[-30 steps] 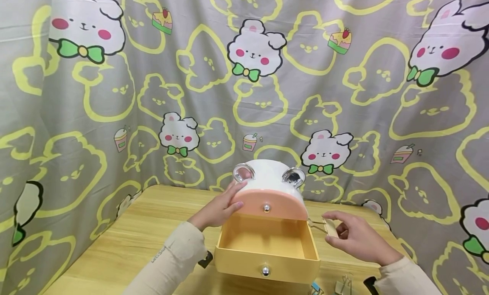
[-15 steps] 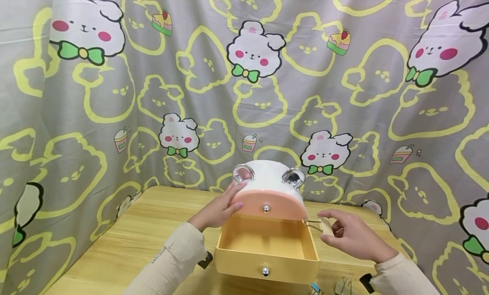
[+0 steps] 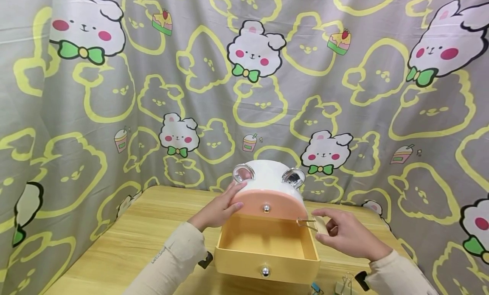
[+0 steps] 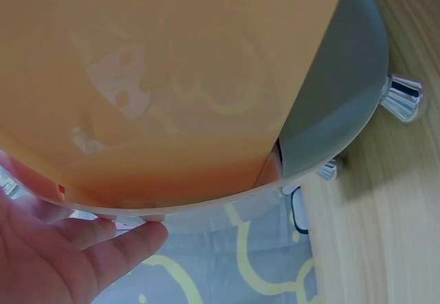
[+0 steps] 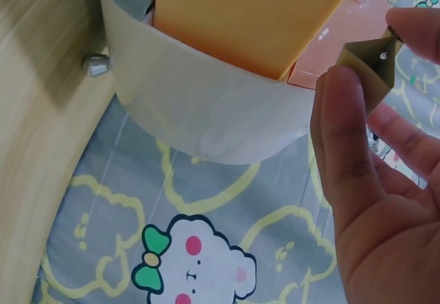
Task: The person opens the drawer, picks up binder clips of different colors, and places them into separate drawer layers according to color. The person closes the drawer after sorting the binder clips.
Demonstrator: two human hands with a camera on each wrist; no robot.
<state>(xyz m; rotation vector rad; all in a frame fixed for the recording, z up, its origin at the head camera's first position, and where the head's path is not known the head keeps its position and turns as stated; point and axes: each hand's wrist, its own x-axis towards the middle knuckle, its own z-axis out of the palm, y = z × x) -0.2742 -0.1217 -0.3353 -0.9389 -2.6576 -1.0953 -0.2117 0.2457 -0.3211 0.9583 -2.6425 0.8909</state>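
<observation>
Between thumb and fingers, my right hand [image 3: 345,233] pinches a yellow binder clip [image 3: 321,226], its wire handles pointing left over the right edge of the pulled-out yellow drawer [image 3: 266,266]. The right wrist view shows the clip's hollow, triangular body [image 5: 371,67] between the fingertips. My left hand [image 3: 215,208] rests on the left side of a small white cabinet [image 3: 269,172], fingers fairly straight along its curved wall. Above the yellow drawer, the cabinet's pink drawer [image 3: 252,203] is closed. Inside, the yellow drawer's visible floor is bare.
Near the front, right of the drawer, lie a blue binder clip [image 3: 316,288] and a pale binder clip [image 3: 344,286]. Silver round ear shapes [image 3: 293,177] stick up from the cabinet. A patterned curtain [image 3: 214,95] hangs behind the wooden table [image 3: 126,231].
My right hand has moved left with the yellow binder clip, bringing its wire handles over the drawer's right edge. The left hand and the cabinet have stayed put.
</observation>
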